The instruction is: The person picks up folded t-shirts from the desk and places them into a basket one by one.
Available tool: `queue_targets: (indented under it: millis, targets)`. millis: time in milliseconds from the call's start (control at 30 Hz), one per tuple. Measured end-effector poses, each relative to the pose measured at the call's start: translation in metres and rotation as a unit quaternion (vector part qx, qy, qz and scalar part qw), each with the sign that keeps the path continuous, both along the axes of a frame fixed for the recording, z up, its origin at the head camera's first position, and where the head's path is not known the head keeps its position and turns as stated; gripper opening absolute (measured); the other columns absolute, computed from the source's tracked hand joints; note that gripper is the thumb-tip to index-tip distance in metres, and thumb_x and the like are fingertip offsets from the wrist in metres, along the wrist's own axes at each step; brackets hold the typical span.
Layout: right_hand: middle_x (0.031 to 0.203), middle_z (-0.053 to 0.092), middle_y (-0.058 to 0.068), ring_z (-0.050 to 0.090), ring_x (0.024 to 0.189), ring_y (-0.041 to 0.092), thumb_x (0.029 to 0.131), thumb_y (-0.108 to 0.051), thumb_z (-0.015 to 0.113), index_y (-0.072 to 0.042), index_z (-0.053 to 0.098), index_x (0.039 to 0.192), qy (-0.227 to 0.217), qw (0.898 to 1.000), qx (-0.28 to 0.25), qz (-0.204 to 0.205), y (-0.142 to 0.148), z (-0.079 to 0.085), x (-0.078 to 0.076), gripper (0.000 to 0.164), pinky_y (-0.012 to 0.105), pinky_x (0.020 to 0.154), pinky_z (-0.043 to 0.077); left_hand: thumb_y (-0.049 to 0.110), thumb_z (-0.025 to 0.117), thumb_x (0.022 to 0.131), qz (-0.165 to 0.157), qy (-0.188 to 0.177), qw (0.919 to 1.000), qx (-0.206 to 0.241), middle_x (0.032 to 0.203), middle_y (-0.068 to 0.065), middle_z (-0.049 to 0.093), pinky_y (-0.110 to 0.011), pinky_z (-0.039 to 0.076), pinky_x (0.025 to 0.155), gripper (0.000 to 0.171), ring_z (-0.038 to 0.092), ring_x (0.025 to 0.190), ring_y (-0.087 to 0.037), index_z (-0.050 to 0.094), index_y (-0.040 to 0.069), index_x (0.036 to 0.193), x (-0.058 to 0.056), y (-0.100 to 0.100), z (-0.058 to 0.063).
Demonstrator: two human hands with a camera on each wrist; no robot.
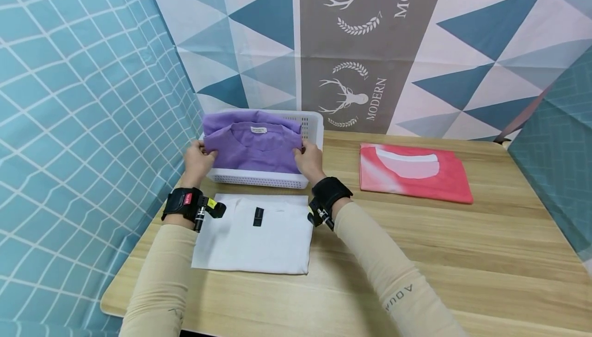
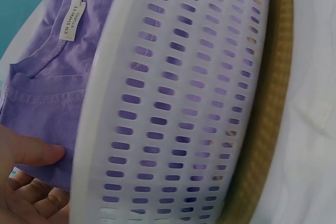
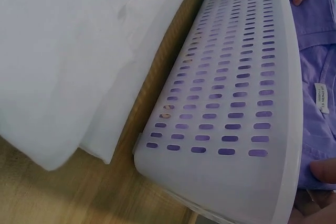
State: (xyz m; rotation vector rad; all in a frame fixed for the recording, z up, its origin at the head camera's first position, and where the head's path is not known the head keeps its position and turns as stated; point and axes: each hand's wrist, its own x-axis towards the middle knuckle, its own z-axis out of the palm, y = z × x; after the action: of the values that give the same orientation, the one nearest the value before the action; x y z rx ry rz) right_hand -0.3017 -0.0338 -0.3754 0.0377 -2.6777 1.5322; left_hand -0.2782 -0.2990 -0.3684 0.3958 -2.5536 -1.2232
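Thumbs and fingers of the left hand [image 1: 199, 161] and right hand [image 1: 310, 161] pinch opposite side edges of a folded purple shirt [image 1: 259, 154] in a white basket [image 1: 259, 179]. The fabric looks light, soft, likely to sag, best held at both sides. Before the basket lies a white shirt [image 1: 273, 247]; right of it, a red garment [image 1: 448, 178].

Folded purple tee [image 1: 254, 156] (wht. neck label [image 1: 258, 130] showing) is w/in wht. perf. basket [image 1: 259, 179].
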Motion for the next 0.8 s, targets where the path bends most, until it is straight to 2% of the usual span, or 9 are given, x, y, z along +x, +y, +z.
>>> queue_targets:
  millis: [200, 333, 667, 800]
  targets:
    - [0.11, 0.067, 0.017, 0.062, 0.094, 0.025, 0.097, -0.015, 0.055, -0.002, 0.061, 0.118, -0.024, 1.0, 0.003, 0.0, -0.002, -0.001, 0.0, 0.026, 0.029, 0.075, 0.048, 0.007, 0.056, 0.091, 0.006, 0.008, 0.9998, -0.015, 0.119, -0.03, 0.062, -0.017, 0.041, 0.074, 0.032, 0.062, 0.107, -0.036, 0.052, -0.009, 0.119, -0.002, 0.001, -0.007]
    - [0.116, 0.066, 0.016, 0.063, 0.105, 0.029, 0.096, -0.014, 0.056, -0.001, 0.059, 0.124, -0.036, 0.999, -0.005, -0.003, -0.002, -0.001, 0.002, 0.031, 0.035, 0.087, 0.053, 0.008, 0.056, 0.092, 0.011, 0.016, 0.9998, -0.011, 0.116, -0.028, 0.063, -0.011, 0.037, 0.069, 0.028, 0.062, 0.105, -0.035, 0.054, -0.008, 0.116, -0.001, 0.003, -0.009]
    - [0.12, 0.064, 0.016, 0.061, 0.112, 0.03, 0.096, -0.014, 0.055, -0.001, 0.059, 0.123, -0.044, 0.999, 0.006, 0.005, -0.004, 0.0, 0.006, 0.031, 0.039, 0.094, 0.051, 0.008, 0.052, 0.093, 0.013, 0.028, 0.9985, -0.045, 0.11, -0.027, 0.064, -0.023, 0.041, 0.072, 0.025, 0.061, 0.099, -0.036, 0.056, -0.008, 0.111, 0.001, 0.004, -0.011]
    - [0.129, 0.061, 0.017, 0.059, 0.119, 0.03, 0.097, -0.013, 0.052, 0.0, 0.056, 0.128, -0.049, 0.998, 0.042, 0.019, -0.007, 0.0, 0.006, 0.034, 0.039, 0.099, 0.05, 0.007, 0.052, 0.092, 0.01, 0.027, 0.9966, -0.077, 0.106, -0.029, 0.065, -0.033, 0.046, 0.074, 0.024, 0.062, 0.095, -0.039, 0.058, -0.009, 0.109, -0.001, 0.004, -0.012]
